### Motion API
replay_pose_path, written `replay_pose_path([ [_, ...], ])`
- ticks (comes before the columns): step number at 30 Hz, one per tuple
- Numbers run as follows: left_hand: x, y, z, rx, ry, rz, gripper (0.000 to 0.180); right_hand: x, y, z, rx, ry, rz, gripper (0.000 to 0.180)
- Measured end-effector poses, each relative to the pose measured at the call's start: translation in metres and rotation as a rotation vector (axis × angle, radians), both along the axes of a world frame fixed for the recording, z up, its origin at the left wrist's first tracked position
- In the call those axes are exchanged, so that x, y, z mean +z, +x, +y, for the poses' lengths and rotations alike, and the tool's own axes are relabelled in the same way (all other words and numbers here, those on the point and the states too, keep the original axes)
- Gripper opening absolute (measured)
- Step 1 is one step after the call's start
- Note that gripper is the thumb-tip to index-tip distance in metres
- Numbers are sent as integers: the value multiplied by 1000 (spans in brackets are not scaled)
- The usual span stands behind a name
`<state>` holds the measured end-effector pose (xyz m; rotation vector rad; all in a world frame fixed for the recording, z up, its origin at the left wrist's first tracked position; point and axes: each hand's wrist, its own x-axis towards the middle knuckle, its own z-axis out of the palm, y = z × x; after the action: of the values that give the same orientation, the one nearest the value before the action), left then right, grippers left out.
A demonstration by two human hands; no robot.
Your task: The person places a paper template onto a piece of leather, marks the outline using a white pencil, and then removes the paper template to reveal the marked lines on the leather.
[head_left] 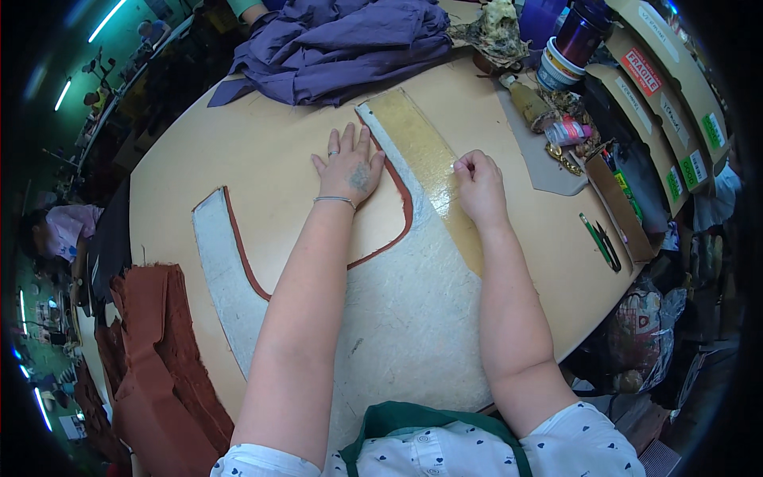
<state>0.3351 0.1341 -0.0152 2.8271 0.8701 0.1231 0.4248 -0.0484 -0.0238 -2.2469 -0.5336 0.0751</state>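
Fingers of the left hand lie spread and flat on the table, pinning the rust-red edge of the white U-shaped panel so it seemingly cannot shift; the right hand is closed, fingertips pinched on the yellowish backing strip that runs along the panel's right arm — apparently pressing or peeling it. The round tan table carries it all. Purple cloth is heaped at the far edge, rust-brown fabric pieces hang at the left, and a green pen with small scissors lies at the right.
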Motion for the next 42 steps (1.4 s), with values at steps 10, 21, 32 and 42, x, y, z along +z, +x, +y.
replay_pose_path([
  [10,4,8,2,8,-32,96,55,7,-5,-1,3,-41,-94,13],
  [21,11,1,-21,143,-21,27,52,9,-13,4,-13,-2,-125,10],
  [32,11,-96,-180,-342,-102,-136,59,5,-11,-2,8,36,-175,12],
  [42,4,-102,-173,-294,-189,-285,54,27,-49,8,678,-37,-7,8],
])
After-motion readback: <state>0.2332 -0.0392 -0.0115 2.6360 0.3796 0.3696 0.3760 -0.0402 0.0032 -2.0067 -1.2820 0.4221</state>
